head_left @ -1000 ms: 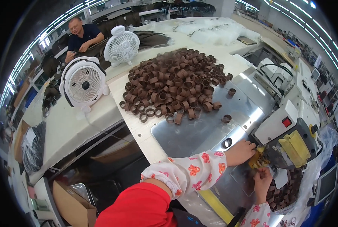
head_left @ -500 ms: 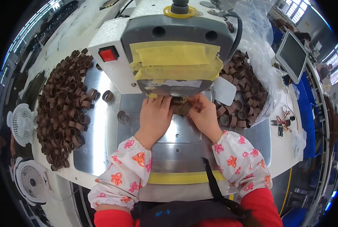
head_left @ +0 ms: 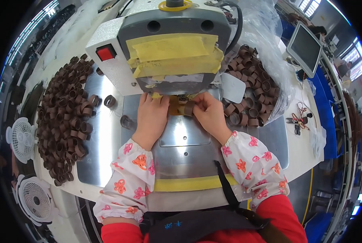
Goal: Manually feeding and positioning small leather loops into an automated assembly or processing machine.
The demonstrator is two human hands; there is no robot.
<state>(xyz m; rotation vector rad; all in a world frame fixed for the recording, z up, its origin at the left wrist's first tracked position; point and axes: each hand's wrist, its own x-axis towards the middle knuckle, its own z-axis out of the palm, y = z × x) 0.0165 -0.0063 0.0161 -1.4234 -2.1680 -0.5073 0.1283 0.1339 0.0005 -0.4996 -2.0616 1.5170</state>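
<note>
Together your left hand (head_left: 150, 115) and right hand (head_left: 209, 113) pinch the brown band (head_left: 180, 107) between fingertips, holding it flat and steady under the machine head (head_left: 175, 48) just beyond them.

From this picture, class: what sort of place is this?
Probably a sewing workshop or small factory. Both hands hold a brown band under a sewing machine, with heaps of brown loops beside it.

Brown band (head_left: 180, 107) partly hidden by fingers (head_left: 197, 106); needle area under machine head (head_left: 177, 48) unseen.
</note>
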